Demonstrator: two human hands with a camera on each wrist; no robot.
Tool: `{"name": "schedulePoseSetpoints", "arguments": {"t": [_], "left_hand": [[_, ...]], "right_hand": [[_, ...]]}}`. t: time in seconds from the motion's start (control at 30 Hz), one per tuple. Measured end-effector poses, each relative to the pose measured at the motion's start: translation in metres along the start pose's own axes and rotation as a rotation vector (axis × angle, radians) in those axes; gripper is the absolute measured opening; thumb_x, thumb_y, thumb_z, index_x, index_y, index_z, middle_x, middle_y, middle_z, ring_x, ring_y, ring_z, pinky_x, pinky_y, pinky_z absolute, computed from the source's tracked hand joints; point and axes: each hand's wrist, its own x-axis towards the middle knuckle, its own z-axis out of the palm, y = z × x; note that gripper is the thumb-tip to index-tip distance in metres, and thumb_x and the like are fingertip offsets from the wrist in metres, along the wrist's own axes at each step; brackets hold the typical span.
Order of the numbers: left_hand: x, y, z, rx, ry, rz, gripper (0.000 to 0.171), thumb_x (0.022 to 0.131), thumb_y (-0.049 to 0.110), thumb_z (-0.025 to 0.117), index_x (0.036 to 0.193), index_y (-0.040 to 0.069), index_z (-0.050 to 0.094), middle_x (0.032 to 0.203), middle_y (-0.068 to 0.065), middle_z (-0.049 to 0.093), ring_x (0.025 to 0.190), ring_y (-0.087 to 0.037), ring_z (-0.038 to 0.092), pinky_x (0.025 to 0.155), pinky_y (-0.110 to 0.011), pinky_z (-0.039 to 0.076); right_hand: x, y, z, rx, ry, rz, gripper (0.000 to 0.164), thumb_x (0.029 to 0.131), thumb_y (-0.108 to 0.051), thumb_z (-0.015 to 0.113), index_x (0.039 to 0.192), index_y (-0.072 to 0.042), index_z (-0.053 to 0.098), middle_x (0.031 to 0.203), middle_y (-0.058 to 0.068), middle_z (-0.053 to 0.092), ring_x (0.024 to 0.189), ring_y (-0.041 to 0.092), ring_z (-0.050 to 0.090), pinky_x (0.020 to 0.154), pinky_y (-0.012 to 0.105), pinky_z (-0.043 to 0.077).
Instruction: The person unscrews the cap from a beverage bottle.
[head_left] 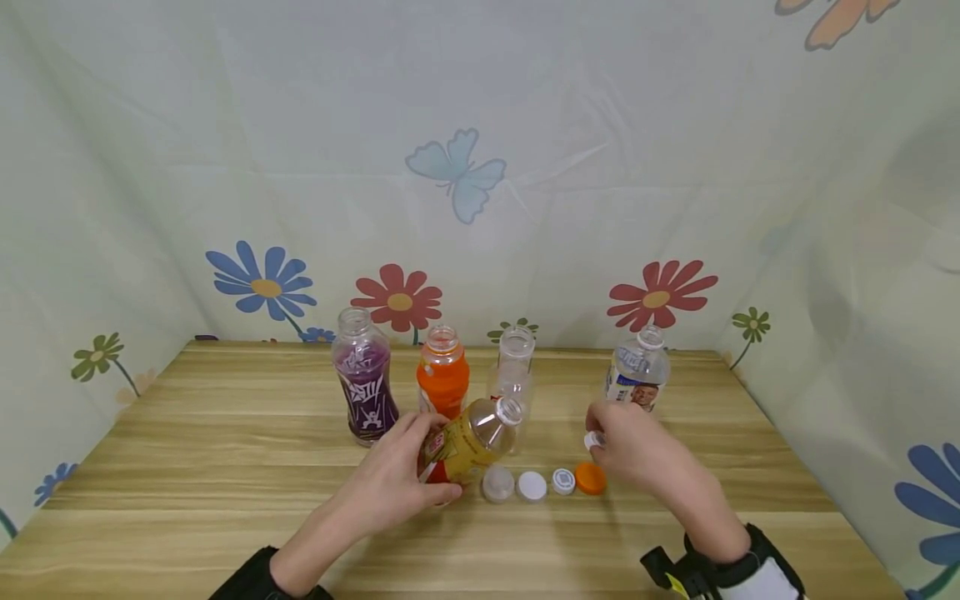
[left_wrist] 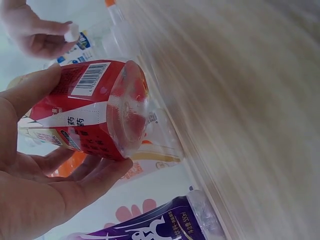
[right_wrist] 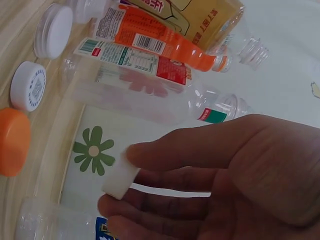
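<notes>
My left hand grips an uncapped clear bottle with a yellow and red label. The bottle leans, its mouth to the upper right; its base shows in the left wrist view. My right hand pinches a small white bottle cap between thumb and fingers. That hand is above the table, just in front of an uncapped clear bottle with a blue and white label. Between the hands lie a translucent cap, a white cap, a printed white cap and an orange cap.
An uncapped purple-labelled bottle, an uncapped orange bottle and an uncapped clear bottle stand behind my left hand. The wooden table ends at a flowered cloth backdrop.
</notes>
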Motion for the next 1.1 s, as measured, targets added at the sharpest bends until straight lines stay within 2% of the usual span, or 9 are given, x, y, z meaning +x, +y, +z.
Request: {"name": "schedulePoseSetpoints", "arguments": {"t": [0.23,0.37,0.57,0.77,0.9,1.1], "left_hand": [[0.0,0.0,0.0,-0.004,-0.005,-0.02,0.072,0.071,0.036,0.089,0.13,0.015,0.053,0.125,0.001,0.048,0.107,-0.017,0.054,0.091,-0.037,0.045],[0.0,0.0,0.0,0.001,-0.005,-0.015,0.072,0.07,0.036,0.089,0.129,0.015,0.054,0.124,0.001,0.049,0.107,-0.017,0.054,0.091,-0.037,0.045],[0.0,0.0,0.0,-0.001,0.001,-0.001,0.071,0.07,0.036,0.09,0.128,0.015,0.054,0.125,0.002,0.049,0.108,-0.016,0.053,0.092,-0.036,0.045],[0.0,-0.001,0.0,-0.003,0.0,0.012,0.072,0.07,0.035,0.09,0.129,0.015,0.054,0.123,0.004,0.049,0.107,-0.014,0.053,0.092,-0.034,0.044],[0.0,-0.001,0.0,0.01,0.002,0.016,0.072,0.07,0.037,0.09,0.129,0.014,0.054,0.121,0.005,0.05,0.105,-0.013,0.053,0.09,-0.033,0.045],[0.0,-0.001,0.0,0.021,0.009,0.03,0.072,0.07,0.038,0.09,0.128,0.014,0.055,0.119,0.007,0.05,0.103,-0.011,0.053,0.089,-0.032,0.045]], "right_hand": [[0.002,0.008,0.006,-0.024,-0.144,0.036,0.019,0.079,0.004,0.07,0.086,-0.007,0.056,0.075,0.0,0.051,0.069,0.018,0.049,0.06,0.029,0.042],[0.002,0.013,0.01,-0.042,-0.199,0.059,0.018,0.082,0.004,0.069,0.084,-0.007,0.055,0.074,0.001,0.05,0.068,0.019,0.049,0.06,0.03,0.041],[0.004,0.021,0.019,-0.101,-0.192,0.016,0.021,0.076,0.009,0.067,0.076,-0.007,0.053,0.07,0.001,0.048,0.065,0.019,0.047,0.057,0.03,0.039],[0.006,0.028,0.029,-0.229,-0.192,-0.026,0.026,0.072,0.009,0.068,0.071,-0.008,0.048,0.07,0.002,0.045,0.067,0.02,0.046,0.061,0.034,0.04],[0.007,0.031,0.032,-0.29,-0.208,-0.03,0.025,0.072,0.009,0.067,0.072,-0.008,0.049,0.072,0.003,0.046,0.07,0.021,0.048,0.065,0.037,0.043],[0.008,0.032,0.033,-0.292,-0.231,0.002,0.024,0.072,0.01,0.068,0.079,-0.006,0.052,0.077,0.007,0.05,0.074,0.023,0.051,0.066,0.037,0.046]]}}
